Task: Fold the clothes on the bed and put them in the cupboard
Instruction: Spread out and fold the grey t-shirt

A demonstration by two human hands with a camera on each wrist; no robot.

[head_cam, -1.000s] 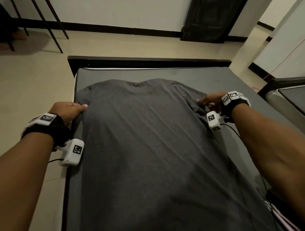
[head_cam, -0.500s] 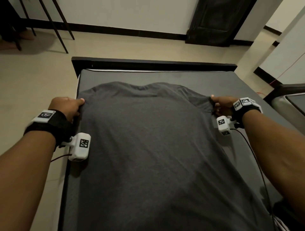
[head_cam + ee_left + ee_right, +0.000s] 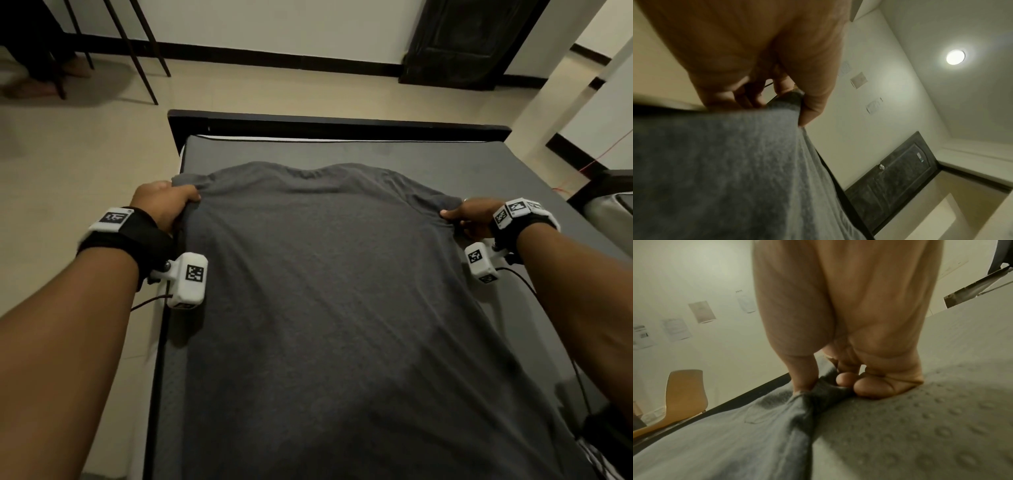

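A dark grey T-shirt point(image 3: 335, 291) lies spread flat on the grey mattress point(image 3: 479, 161), neck end toward the far rail. At the shirt's left sleeve, over the bed's left edge, my left hand point(image 3: 164, 205) pinches the cloth; the left wrist view shows thumb and fingers closed on a fold of the T-shirt point(image 3: 725, 162). My right hand point(image 3: 469, 217) grips the right sleeve, and in the right wrist view its fingers point(image 3: 875, 386) bunch the T-shirt point(image 3: 809, 404) against the mattress point(image 3: 931, 418).
The black bed frame point(image 3: 342, 125) runs along the far end, with tiled floor point(image 3: 68, 154) left of the bed. A dark door point(image 3: 459, 41) stands in the far wall. Thin chair legs point(image 3: 137, 51) and a second bed's corner point(image 3: 613, 198) border the space.
Both hands have closed on the shirt's two sleeves and drawn them outward, so the shoulder line lies wider and flatter. The right hand shifted right from the sleeve's inner fold.
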